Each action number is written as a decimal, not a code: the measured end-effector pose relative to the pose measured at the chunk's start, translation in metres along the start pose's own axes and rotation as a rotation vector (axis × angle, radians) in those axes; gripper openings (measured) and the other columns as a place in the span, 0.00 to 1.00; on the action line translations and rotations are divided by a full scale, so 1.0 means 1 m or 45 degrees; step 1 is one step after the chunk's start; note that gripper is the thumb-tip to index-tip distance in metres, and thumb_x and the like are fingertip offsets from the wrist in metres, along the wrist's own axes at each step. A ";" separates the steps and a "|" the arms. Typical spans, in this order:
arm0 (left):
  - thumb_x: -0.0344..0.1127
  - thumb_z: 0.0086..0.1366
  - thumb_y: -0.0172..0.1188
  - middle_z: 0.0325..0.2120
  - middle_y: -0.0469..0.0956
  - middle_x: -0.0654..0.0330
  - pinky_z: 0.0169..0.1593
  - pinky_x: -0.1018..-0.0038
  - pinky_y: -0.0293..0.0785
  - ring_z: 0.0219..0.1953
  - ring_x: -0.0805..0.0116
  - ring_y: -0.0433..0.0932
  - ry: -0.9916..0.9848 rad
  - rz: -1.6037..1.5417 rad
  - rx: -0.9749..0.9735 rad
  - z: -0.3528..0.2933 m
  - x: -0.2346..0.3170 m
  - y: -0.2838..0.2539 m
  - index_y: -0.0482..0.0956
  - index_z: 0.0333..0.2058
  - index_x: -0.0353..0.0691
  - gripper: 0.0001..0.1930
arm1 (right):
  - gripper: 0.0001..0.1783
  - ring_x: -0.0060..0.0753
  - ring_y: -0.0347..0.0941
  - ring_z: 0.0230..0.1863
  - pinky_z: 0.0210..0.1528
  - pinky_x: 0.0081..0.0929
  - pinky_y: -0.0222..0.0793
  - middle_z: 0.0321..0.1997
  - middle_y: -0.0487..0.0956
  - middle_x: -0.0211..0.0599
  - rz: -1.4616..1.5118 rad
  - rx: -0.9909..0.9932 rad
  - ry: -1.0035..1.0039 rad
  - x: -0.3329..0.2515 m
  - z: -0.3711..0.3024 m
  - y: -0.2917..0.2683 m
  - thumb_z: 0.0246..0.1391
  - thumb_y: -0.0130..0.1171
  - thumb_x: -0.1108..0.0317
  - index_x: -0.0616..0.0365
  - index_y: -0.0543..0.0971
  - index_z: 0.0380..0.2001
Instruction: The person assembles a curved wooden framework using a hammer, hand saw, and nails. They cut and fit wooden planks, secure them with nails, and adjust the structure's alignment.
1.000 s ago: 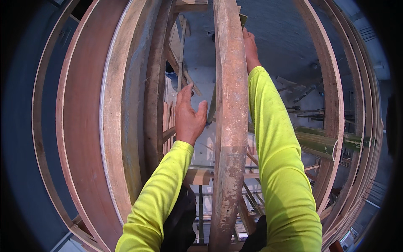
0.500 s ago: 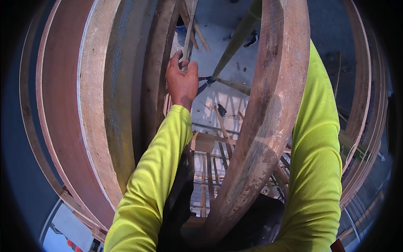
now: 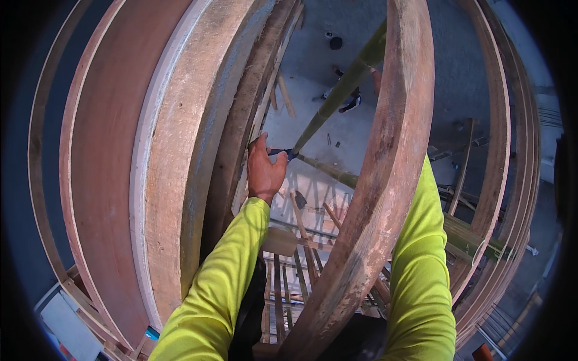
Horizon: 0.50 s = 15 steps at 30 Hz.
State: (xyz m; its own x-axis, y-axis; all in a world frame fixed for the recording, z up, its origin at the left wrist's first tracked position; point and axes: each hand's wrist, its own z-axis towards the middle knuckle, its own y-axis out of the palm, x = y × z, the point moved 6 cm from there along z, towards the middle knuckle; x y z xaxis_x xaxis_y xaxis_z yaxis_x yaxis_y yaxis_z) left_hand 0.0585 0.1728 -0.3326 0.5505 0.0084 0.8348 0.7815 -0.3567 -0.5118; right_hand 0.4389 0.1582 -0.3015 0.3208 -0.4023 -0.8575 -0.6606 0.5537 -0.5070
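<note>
The left hand (image 3: 267, 173) was loosely spread; whether the right hand (image 3: 377, 82) gripped (mostly hidden), I couldn't tell. The bamboo pole (image 3: 331, 106) looked stiff, slick, best held mid-length.

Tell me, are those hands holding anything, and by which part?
I can't tell: the right hand is near the green bamboo pole, mostly hidden behind a wooden beam; the left hand shows no clear hold.

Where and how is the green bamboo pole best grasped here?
Probably with a wrap-around grip on the exposed shaft of the bamboo pole, coming from the left: it is round and slanted, and the wooden beam covers its upper part on the right.
</note>
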 end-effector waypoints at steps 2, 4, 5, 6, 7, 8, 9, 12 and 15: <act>0.32 0.56 0.62 0.51 0.72 0.42 0.56 0.61 0.70 0.50 0.49 0.76 0.021 -0.024 -0.008 0.000 0.002 0.003 0.66 0.60 0.29 0.33 | 0.40 0.53 0.65 0.66 0.64 0.37 0.64 0.71 0.60 0.54 0.066 -0.003 -0.038 0.002 -0.003 -0.011 0.64 0.48 0.47 0.64 0.55 0.69; 0.33 0.57 0.62 0.52 0.72 0.43 0.56 0.60 0.70 0.50 0.50 0.76 0.048 0.060 -0.017 -0.003 0.007 0.006 0.65 0.60 0.29 0.33 | 0.40 0.52 0.65 0.66 0.64 0.36 0.63 0.71 0.59 0.54 0.228 0.031 -0.073 -0.003 -0.011 -0.035 0.65 0.48 0.47 0.65 0.55 0.69; 0.34 0.57 0.62 0.53 0.71 0.43 0.56 0.60 0.70 0.50 0.50 0.76 0.062 0.100 -0.022 -0.004 0.010 0.008 0.65 0.60 0.29 0.33 | 0.40 0.52 0.64 0.66 0.64 0.36 0.63 0.71 0.59 0.54 0.364 0.069 -0.085 -0.009 -0.017 -0.051 0.65 0.48 0.47 0.66 0.54 0.69; 0.34 0.57 0.62 0.52 0.71 0.43 0.56 0.61 0.70 0.51 0.50 0.76 0.049 0.089 -0.006 -0.004 0.008 0.005 0.66 0.60 0.29 0.32 | 0.40 0.52 0.64 0.66 0.64 0.36 0.63 0.71 0.59 0.54 0.530 0.101 -0.107 -0.028 -0.028 -0.061 0.65 0.47 0.47 0.66 0.54 0.69; 0.34 0.58 0.62 0.52 0.72 0.42 0.57 0.62 0.70 0.51 0.50 0.76 0.026 0.084 0.008 -0.007 0.003 0.001 0.66 0.60 0.29 0.32 | 0.44 0.52 0.64 0.66 0.64 0.36 0.64 0.71 0.59 0.57 0.661 0.123 -0.114 -0.062 -0.047 -0.058 0.64 0.49 0.46 0.69 0.52 0.69; 0.34 0.58 0.61 0.51 0.72 0.42 0.57 0.62 0.69 0.52 0.51 0.76 0.012 0.066 0.019 -0.008 0.000 0.001 0.67 0.60 0.28 0.31 | 0.48 0.51 0.64 0.66 0.63 0.36 0.64 0.70 0.59 0.60 0.780 0.154 -0.124 -0.097 -0.068 -0.060 0.62 0.52 0.44 0.73 0.50 0.69; 0.34 0.58 0.61 0.51 0.72 0.42 0.57 0.63 0.70 0.51 0.51 0.76 0.003 0.067 0.018 -0.008 0.000 0.002 0.67 0.60 0.28 0.31 | 0.52 0.51 0.64 0.66 0.63 0.37 0.65 0.70 0.58 0.62 0.894 0.190 -0.132 -0.131 -0.088 -0.060 0.60 0.54 0.43 0.76 0.48 0.69; 0.35 0.60 0.61 0.53 0.71 0.43 0.56 0.62 0.71 0.51 0.51 0.76 -0.002 0.017 0.013 -0.006 0.007 0.009 0.66 0.60 0.28 0.31 | 0.60 0.54 0.64 0.65 0.63 0.40 0.65 0.69 0.58 0.70 0.440 -0.008 -0.337 -0.182 -0.116 -0.048 0.52 0.64 0.44 0.77 0.45 0.69; 0.36 0.62 0.60 0.55 0.70 0.44 0.55 0.61 0.71 0.52 0.52 0.75 0.038 -0.120 0.044 0.002 0.027 0.013 0.67 0.60 0.29 0.29 | 0.63 0.46 0.74 0.52 0.53 0.34 0.73 0.58 0.69 0.65 0.194 -0.038 -0.351 -0.205 -0.131 -0.034 0.42 0.71 0.58 0.78 0.43 0.69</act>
State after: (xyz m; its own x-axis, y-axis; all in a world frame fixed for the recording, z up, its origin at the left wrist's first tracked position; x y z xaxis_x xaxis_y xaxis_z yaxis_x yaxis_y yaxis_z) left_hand 0.0843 0.1703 -0.3177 0.4654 0.0121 0.8850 0.8394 -0.3232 -0.4369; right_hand 0.3069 0.1264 -0.0971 0.3858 -0.1013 -0.9170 -0.7334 0.5694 -0.3714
